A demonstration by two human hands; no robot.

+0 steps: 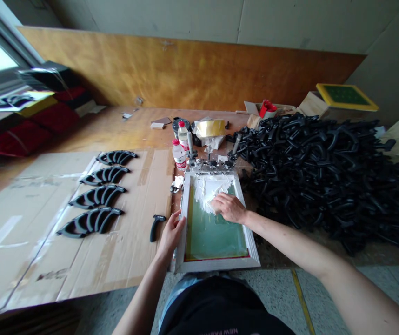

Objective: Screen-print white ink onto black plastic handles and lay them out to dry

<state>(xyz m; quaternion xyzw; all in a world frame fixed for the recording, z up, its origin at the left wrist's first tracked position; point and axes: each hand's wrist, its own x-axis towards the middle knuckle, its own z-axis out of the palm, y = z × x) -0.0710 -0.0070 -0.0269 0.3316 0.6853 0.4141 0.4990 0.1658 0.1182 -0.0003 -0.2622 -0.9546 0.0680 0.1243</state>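
Note:
A screen-printing frame [253, 245] with green mesh lies flat in front of me, hinged to a metal clamp at its far end. White ink [208, 188] is spread over the far part of the mesh. My right hand [230, 207] rests on the mesh at the edge of the ink, fingers closed around something I cannot make out. My left hand [172, 231] grips the frame's left rail. A single black handle [156, 226] lies on the cardboard just left of that hand.
Several rows of black handles [96, 195] lie on cardboard sheets at left. A large heap of black handles [328, 163] fills the right. Two bottles [179, 153], a tape roll and tins stand behind the frame. A second screen frame [346, 96] rests on a box, far right.

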